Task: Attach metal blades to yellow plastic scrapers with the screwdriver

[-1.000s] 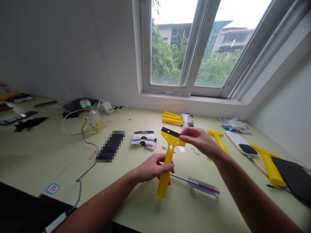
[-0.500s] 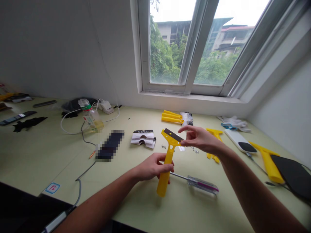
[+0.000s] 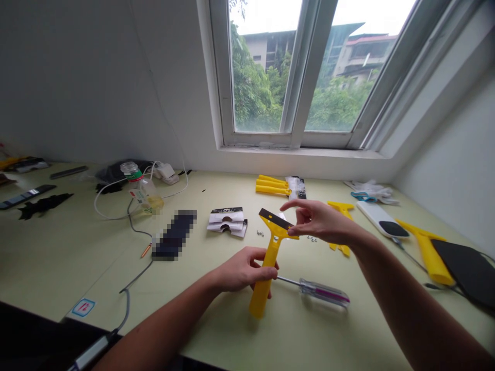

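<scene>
My left hand (image 3: 245, 269) is closed around the handle of a yellow scraper (image 3: 265, 283), which stands tilted above the table with its wide head up. A dark flat blade (image 3: 270, 215) lies along the top edge of that head. At the blade's right end, my right hand (image 3: 315, 221) grips it near the thumb, while the index finger arches above, apart from it. Behind the left hand, a screwdriver (image 3: 325, 292) with a clear and purple handle rests on the table. Small metal nuts or screws (image 3: 260, 233) lie beyond the scraper head.
Folded white and black packaging (image 3: 227, 221) and a pixelated dark object (image 3: 175, 234) lie left. Several yellow handles (image 3: 273, 185) are at the back. To the right are yellow scraper heads (image 3: 341, 207), a white device (image 3: 381, 219) and another scraper (image 3: 431, 252). A bottle (image 3: 143, 190) stands among cables.
The dark blade now sits slightly further left on the scraper head, and more yellow shows at the head's right end. The scraper has turned a little; both hands keep their places.
</scene>
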`<state>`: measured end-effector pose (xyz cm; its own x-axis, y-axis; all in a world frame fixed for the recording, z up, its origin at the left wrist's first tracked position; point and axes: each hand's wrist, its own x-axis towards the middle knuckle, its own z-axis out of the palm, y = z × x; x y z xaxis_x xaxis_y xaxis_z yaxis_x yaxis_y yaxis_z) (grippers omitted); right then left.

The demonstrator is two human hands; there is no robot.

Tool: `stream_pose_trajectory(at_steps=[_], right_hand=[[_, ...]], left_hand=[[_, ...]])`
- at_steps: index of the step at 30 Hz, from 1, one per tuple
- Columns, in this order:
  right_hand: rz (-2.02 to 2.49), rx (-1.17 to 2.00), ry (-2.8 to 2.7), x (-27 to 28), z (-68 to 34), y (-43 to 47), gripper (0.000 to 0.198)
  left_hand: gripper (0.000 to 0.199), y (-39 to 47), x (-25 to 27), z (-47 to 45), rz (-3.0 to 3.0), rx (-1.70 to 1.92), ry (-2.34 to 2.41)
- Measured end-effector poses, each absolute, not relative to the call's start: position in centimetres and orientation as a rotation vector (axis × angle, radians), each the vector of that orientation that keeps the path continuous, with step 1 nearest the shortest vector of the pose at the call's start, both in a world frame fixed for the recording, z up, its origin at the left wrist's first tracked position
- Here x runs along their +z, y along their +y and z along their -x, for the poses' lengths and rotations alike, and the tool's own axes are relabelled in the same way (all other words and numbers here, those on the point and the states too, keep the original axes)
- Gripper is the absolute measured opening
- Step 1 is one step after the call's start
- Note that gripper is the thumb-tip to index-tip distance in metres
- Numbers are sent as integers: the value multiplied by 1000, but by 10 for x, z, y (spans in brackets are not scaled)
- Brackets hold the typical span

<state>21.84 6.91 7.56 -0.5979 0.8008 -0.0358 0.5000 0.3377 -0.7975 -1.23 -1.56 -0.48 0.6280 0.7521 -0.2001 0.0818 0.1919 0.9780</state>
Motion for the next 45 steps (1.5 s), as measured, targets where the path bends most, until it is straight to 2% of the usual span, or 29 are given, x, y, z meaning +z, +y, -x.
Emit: stream_pose_trajectory(at_steps=[11,15,20,24,35,40,45], right_hand=[[1253,1208,-2328,73,-224,78,44],[1219,1217,-2378,73,-223,78,38],[1175,1283,-2415,75,-224,77,41],[1159,1301,-2448,74,-225,78,36],[1020,1387,-2345,72,-222,72,36],[953,1377,-2362,76,-215,63,34],[931,1358,-2417,73,-192,46,29]], left_hand=[[37,-16,-6,13,-1343,538,801],[36,-16,-4,14,-1375,551,798],[34,-16,-3,15,-1354,526,773],[34,-17,-3,16,-1341,518,748],[34,-20,-1,15,-1366,560,736],[43,-23,-3,7,-1252,790,660],[30,-26,0,-4,-965,1069,645]])
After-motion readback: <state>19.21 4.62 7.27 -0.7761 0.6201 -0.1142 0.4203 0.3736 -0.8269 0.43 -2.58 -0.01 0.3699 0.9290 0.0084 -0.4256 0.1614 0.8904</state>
